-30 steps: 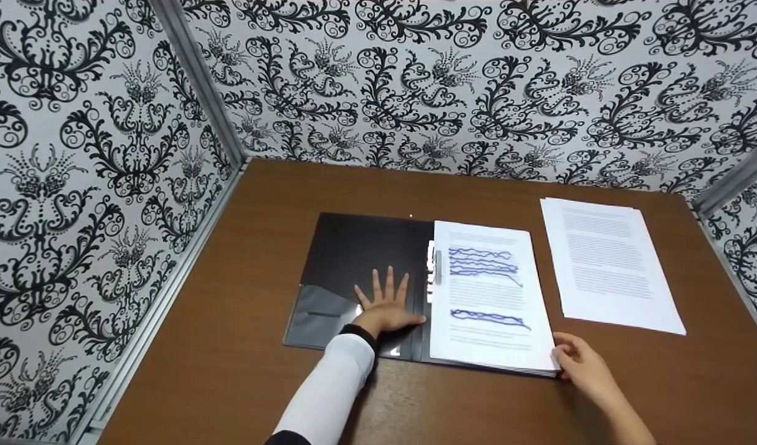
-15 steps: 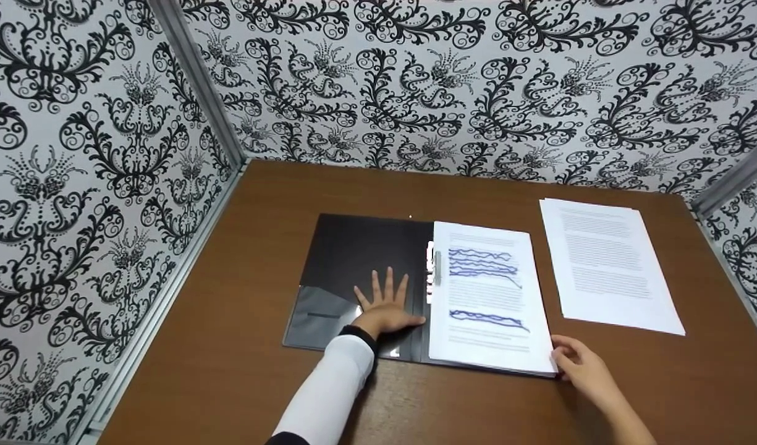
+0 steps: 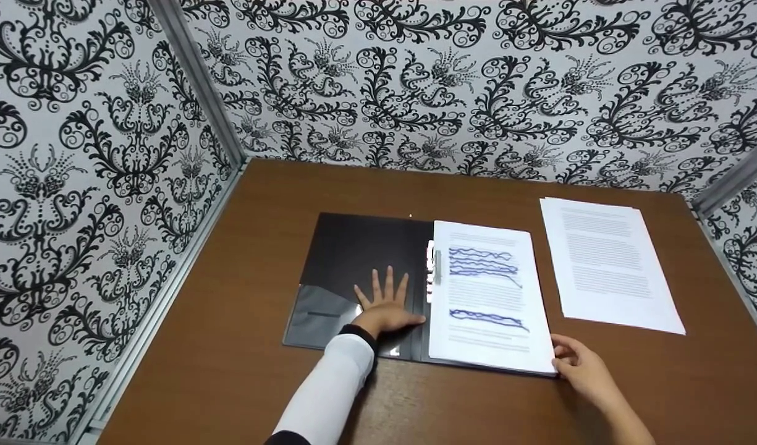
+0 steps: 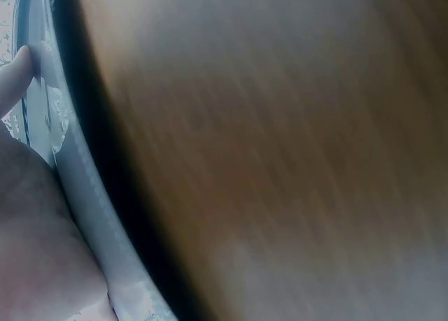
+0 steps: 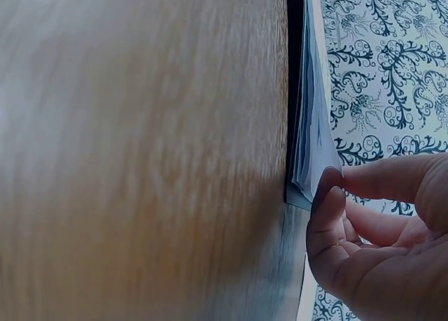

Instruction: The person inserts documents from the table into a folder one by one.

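Observation:
A black ring binder lies spread on the table, with a stack of printed paper on its right side. Blue wavy pen lines cross the top page. My left hand rests with fingers spread on the binder's left cover, its thumb near the spine. At the stack's lower right corner, my right hand pinches the paper between thumb and fingers. In the right wrist view, the pinched sheet bends up from the others beneath it. How many sheets it holds I cannot tell.
Loose printed sheets lie on the brown table, right of the binder. The binder's left cover has a grey pocket, and a metal clasp sits by the spine. Patterned walls stand behind and at the sides.
My right thumb has shifted slightly down along the corner of the paper. The left hand, the binder and the loose sheets have stayed in place.

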`<state>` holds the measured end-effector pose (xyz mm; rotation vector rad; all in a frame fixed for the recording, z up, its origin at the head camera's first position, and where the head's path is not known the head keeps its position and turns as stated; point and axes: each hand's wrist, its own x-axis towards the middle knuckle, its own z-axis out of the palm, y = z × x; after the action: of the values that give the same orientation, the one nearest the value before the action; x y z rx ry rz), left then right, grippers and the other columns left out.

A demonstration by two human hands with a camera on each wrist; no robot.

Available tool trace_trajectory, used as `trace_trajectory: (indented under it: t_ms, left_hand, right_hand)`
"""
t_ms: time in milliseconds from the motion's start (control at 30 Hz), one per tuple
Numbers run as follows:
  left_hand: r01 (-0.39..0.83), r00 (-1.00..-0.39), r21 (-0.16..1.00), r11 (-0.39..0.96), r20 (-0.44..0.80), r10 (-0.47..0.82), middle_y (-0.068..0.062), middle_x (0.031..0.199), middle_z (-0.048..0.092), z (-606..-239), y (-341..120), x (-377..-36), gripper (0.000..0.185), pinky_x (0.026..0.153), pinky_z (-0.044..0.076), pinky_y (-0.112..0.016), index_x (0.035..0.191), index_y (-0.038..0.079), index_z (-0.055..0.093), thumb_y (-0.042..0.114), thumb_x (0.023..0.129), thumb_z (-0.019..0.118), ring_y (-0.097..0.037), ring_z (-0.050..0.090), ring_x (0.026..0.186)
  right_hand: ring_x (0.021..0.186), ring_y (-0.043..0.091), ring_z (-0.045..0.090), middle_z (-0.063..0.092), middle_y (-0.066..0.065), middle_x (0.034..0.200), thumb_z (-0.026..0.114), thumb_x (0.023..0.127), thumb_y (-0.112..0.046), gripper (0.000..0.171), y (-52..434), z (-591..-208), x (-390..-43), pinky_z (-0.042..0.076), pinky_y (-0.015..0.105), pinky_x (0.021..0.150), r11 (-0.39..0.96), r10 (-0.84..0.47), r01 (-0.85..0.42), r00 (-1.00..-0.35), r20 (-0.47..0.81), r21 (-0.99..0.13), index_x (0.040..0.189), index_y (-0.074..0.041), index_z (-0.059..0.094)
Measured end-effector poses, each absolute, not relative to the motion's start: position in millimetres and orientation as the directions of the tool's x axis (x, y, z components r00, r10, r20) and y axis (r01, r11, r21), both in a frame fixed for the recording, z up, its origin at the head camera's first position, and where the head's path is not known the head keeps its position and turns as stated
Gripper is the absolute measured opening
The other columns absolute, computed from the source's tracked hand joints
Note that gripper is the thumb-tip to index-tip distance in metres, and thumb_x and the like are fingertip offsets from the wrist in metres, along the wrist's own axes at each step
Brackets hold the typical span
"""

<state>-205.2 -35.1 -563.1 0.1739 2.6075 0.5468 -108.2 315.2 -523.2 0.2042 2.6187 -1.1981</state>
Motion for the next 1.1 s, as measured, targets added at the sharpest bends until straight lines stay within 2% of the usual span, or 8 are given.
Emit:
trace_trajectory:
  t_ms: [300,667,833,1000,1100]
  left_hand:
    - [0.032,-0.88,0.427,0.904,-0.417,0.229,-0.004,0.159,-0.029,-564,-36,-206,0.104,0.1,-0.026,-0.071,0.156,0.03,-0.004,0.068,0.081,0.057,-0.034,-0.037,0.139]
    - [0.029,-0.88,0.425,0.905,-0.418,0.225,-0.003,0.158,-0.029,-566,-35,-205,0.105,0.1,-0.025,-0.071,0.156,0.031,-0.005,0.069,0.08,0.058,-0.035,-0.037,0.139]
    - [0.033,-0.884,0.425,0.905,-0.41,0.224,-0.004,0.159,-0.029,-567,-35,-206,0.105,0.1,-0.025,-0.071,0.156,0.031,-0.004,0.069,0.08,0.058,-0.034,-0.036,0.139]
    - [0.027,-0.887,0.42,0.907,-0.408,0.215,-0.003,0.159,-0.029,-566,-36,-206,0.105,0.1,-0.025,-0.071,0.156,0.031,-0.005,0.069,0.08,0.058,-0.034,-0.037,0.139]
    - [0.021,-0.883,0.427,0.904,-0.417,0.218,-0.003,0.158,-0.03,-564,-36,-206,0.105,0.1,-0.026,-0.071,0.156,0.031,-0.005,0.068,0.08,0.059,-0.034,-0.038,0.139]
  right_hand:
    - [0.078,0.009,0.054,0.056,0.019,0.109,0.054,0.092,0.003,0.048,317,-521,-107,0.044,0.021,0.06,0.666,-0.011,0.216,-0.954,-0.299,-0.714,0.137,0.013,0.042]
    - [0.081,0.012,0.055,0.059,0.021,0.108,0.056,0.093,-0.003,0.046,325,-524,-111,0.046,0.023,0.061,0.692,-0.007,0.201,-0.958,-0.285,-0.693,0.134,0.015,0.045]
    - [0.088,0.023,0.059,0.059,0.028,0.111,0.057,0.094,-0.005,0.045,343,-520,-118,0.047,0.022,0.065,0.722,-0.021,0.125,-0.979,-0.202,-0.681,0.131,0.018,0.046]
    - [0.102,0.044,0.058,0.056,0.038,0.115,0.058,0.093,-0.005,0.044,361,-509,-130,0.047,0.02,0.07,0.752,-0.032,0.035,-0.995,-0.09,-0.658,0.128,0.02,0.047]
    - [0.108,0.055,0.052,0.048,0.045,0.122,0.057,0.093,-0.006,0.047,374,-501,-138,0.051,0.035,0.079,0.766,-0.033,0.027,-0.996,-0.082,-0.642,0.13,0.021,0.043]
